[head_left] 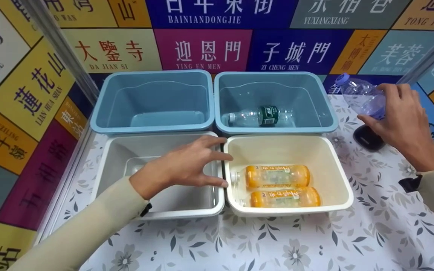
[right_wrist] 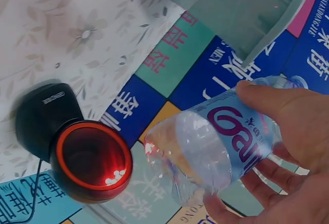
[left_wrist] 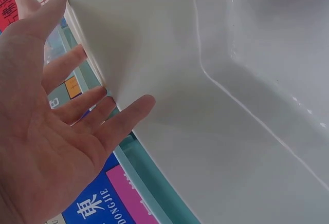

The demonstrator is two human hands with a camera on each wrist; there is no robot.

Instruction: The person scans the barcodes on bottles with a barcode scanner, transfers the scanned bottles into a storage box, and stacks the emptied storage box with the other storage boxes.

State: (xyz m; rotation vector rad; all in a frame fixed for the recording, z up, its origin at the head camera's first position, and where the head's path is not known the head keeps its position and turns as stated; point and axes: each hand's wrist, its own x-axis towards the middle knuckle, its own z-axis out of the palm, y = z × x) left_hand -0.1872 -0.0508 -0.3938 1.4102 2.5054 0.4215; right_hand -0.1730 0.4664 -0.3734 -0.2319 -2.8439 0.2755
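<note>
My right hand (head_left: 407, 113) holds a clear plastic water bottle (head_left: 358, 92) with a purple cap, tilted in the air right of the blue bins. In the right wrist view, fingers and thumb wrap the bottle around its blue and purple label (right_wrist: 239, 131). A black scanner (right_wrist: 92, 157) with a glowing red ring stands close to the bottle's base. My left hand (head_left: 190, 162) reaches over the grey bin (head_left: 158, 216), fingers spread, fingertips right at the rim it shares with the cream bin (head_left: 288, 212). Nothing is held in its open palm in the left wrist view.
Two orange-labelled bottles (head_left: 277, 176) lie in the cream bin. A green-labelled bottle (head_left: 268, 115) lies in the right blue bin (head_left: 277, 130). The left blue bin (head_left: 153, 130) stands beside it. Printed panels (head_left: 202, 49) wall the flowered tabletop (head_left: 187, 244) at back and sides.
</note>
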